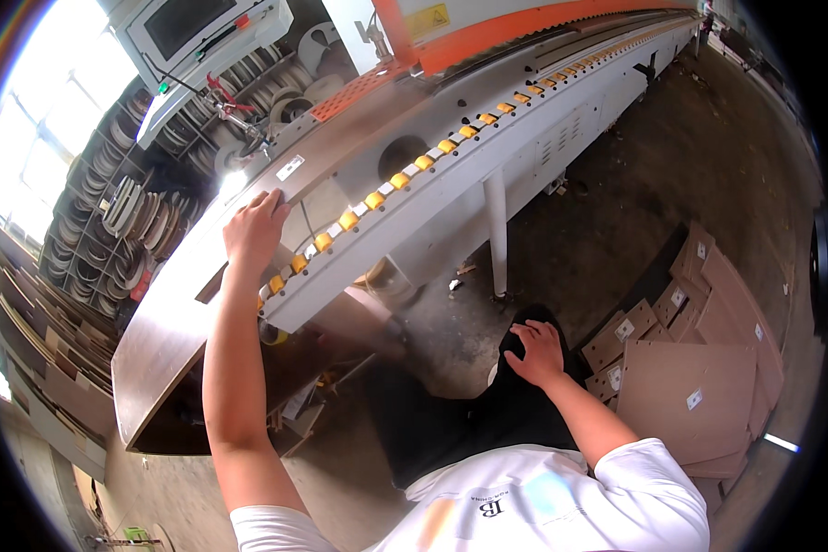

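My left hand (256, 225) reaches forward and lies on the near end of a brown board (340, 138), fingers stretched over it and not wrapped round. The board bears a small white label (290, 167) just ahead of my fingertips. It lies along the bed of a long grey and orange machine, beside a row of yellow rollers (374, 200). My right hand (536, 352) rests on my dark-clad knee with its fingers apart, holding nothing.
A control panel (188, 37) overhangs the machine at upper left, with racks of coiled edge strips (138, 216) behind. Stacked brown boards (690, 391) stand at my right. A machine leg (496, 230) reaches the floor ahead. More panels (46, 340) lean at far left.
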